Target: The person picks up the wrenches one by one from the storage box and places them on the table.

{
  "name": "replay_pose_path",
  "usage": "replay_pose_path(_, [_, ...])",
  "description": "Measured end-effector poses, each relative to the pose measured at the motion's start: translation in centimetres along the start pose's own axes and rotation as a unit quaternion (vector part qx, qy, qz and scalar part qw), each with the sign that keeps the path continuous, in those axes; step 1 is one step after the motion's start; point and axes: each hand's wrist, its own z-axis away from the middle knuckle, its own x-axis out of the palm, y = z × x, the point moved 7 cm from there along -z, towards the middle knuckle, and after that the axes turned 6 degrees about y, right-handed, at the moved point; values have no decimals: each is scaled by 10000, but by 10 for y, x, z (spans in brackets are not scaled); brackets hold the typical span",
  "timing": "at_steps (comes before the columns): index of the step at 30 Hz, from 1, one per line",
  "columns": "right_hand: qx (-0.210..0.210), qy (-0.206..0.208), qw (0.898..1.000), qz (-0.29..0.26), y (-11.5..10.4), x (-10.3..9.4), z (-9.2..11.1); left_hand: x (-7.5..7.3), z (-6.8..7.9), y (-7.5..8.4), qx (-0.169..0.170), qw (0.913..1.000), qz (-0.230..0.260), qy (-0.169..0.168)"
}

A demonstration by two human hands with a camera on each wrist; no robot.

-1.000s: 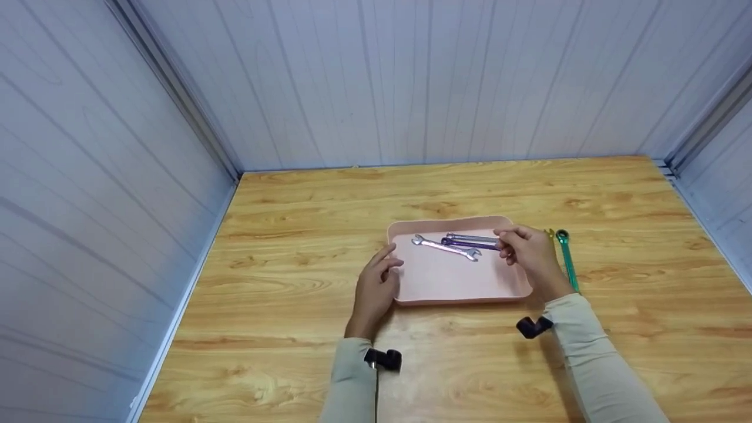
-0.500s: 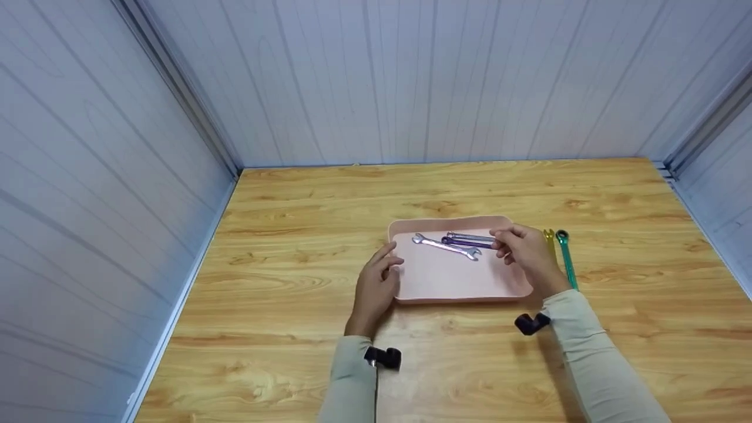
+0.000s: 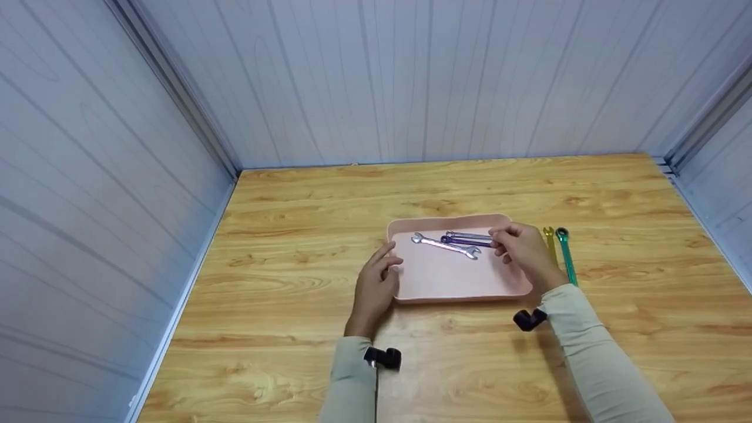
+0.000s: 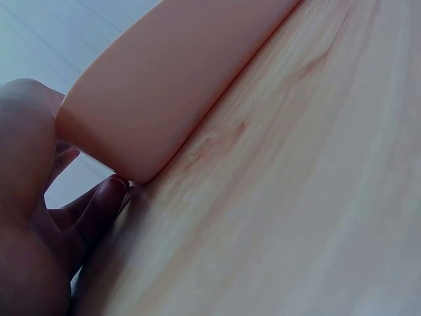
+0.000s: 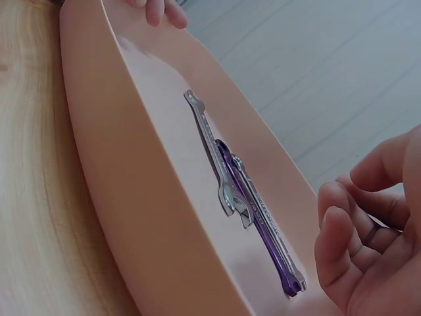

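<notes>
A shallow pink tray (image 3: 458, 282) stands on the table. At its left end my left hand (image 3: 376, 285) grips the wall, fingers over the rim and thumb outside, as the left wrist view also shows. Inside lie a silver open-end wrench (image 3: 437, 243), a purple wrench (image 5: 256, 217) and a second silver wrench (image 5: 273, 230) along the purple one. The open-end wrench lies across the purple wrench's near end. My right hand (image 3: 526, 249) hovers over the tray's right side, fingers loosely curled with nothing between them. In the head view it hides the right ends of two wrenches.
Right of the tray, a yellow wrench (image 3: 550, 238) and a green ratcheting wrench (image 3: 566, 255) lie on the wood-grain table (image 3: 282, 282), partly behind my right arm. Pale panel walls (image 3: 388, 82) enclose the table at the back and on both sides.
My right hand has drawn slightly left over the tray, so more of the yellow wrench shows beside it. The left hand, tray and wrenches have stayed in place.
</notes>
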Motion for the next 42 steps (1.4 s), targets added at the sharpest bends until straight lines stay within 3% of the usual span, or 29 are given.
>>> replay_pose_path(23, [-68,-989,9897,1034,-8,23,-16,3,0,-2,-100,9999,-106,-1])
replay_pose_path(32, [77,-1454,9867,725,-11,35,-25,0,1,-1,-122,9999,-83,-8])
replay_pose_path(37, [-86,-1570,9838,862,-13,44,-29,0,1,-1,-131,9999,-15,5])
replay_pose_path(42, [-393,-1457,9814,1186,-16,48,-32,0,1,1,79,10000,-1,8])
